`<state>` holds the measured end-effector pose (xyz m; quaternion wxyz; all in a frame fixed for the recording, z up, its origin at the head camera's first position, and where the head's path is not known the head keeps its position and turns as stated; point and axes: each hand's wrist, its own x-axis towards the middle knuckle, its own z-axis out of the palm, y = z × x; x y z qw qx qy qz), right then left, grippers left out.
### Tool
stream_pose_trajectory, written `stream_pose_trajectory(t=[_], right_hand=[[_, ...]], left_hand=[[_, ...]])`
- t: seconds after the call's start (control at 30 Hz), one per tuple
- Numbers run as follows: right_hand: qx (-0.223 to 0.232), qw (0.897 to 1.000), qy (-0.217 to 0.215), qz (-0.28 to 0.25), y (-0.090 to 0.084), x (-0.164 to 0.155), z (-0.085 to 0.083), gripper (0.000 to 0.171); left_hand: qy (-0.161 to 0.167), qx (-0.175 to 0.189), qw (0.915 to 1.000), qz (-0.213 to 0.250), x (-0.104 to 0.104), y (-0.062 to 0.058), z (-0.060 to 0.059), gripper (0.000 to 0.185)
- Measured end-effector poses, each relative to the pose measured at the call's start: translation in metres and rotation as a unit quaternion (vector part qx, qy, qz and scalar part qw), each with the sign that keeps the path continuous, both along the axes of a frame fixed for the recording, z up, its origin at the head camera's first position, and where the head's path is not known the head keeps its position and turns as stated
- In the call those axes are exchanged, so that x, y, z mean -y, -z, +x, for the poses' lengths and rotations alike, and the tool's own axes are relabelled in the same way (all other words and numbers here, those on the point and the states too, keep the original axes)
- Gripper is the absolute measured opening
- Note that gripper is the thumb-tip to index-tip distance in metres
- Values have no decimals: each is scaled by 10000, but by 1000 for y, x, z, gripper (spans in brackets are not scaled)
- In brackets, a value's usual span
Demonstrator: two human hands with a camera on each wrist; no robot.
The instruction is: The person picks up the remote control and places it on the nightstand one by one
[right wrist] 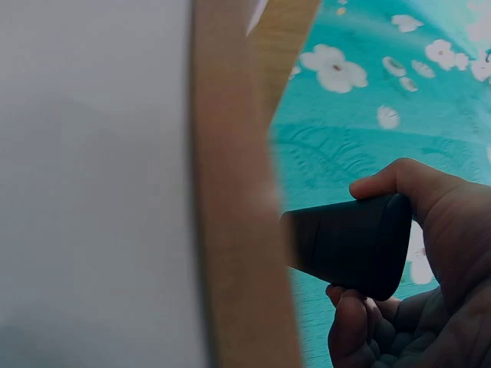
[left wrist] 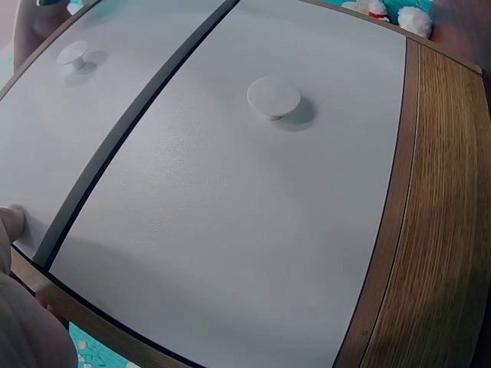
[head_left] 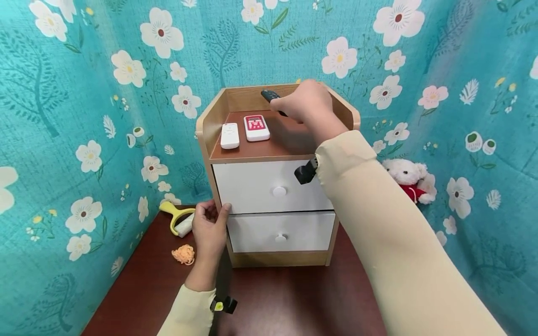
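My right hand (head_left: 308, 100) holds a black remote control (head_left: 271, 95) above the brown top of a small wooden cabinet (head_left: 280, 259) with two white drawers. In the right wrist view the remote's dark end (right wrist: 353, 245) sits between thumb and fingers. On the top lie a white remote (head_left: 230, 136) and a white remote with a red face (head_left: 256, 128). My left hand (head_left: 210, 235) grips the cabinet's left edge, its thumb on the front and its curled fingers at the side. Both the upper drawer (head_left: 252, 186) and lower drawer (head_left: 256, 233) are closed.
On the dark red table (head_left: 138, 289), left of the cabinet, lie a yellow-handled peeler-like tool (head_left: 174, 213), a white roll-shaped object (head_left: 184, 226) and an orange tangled bundle (head_left: 183, 254). A white plush toy (head_left: 404, 173) sits at the right. Flowered teal cloth (head_left: 105, 177) surrounds everything.
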<state>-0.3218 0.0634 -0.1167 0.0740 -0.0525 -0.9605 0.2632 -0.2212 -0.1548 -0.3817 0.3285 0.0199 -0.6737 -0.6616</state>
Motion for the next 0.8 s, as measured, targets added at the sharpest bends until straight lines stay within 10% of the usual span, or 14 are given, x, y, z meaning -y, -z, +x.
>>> stream_pose_trajectory(t=[0.8], right_hand=[[716, 9953, -20, 658, 19, 10, -7, 58]], left_hand=[[31, 190, 9998, -24, -4, 0, 1, 42]])
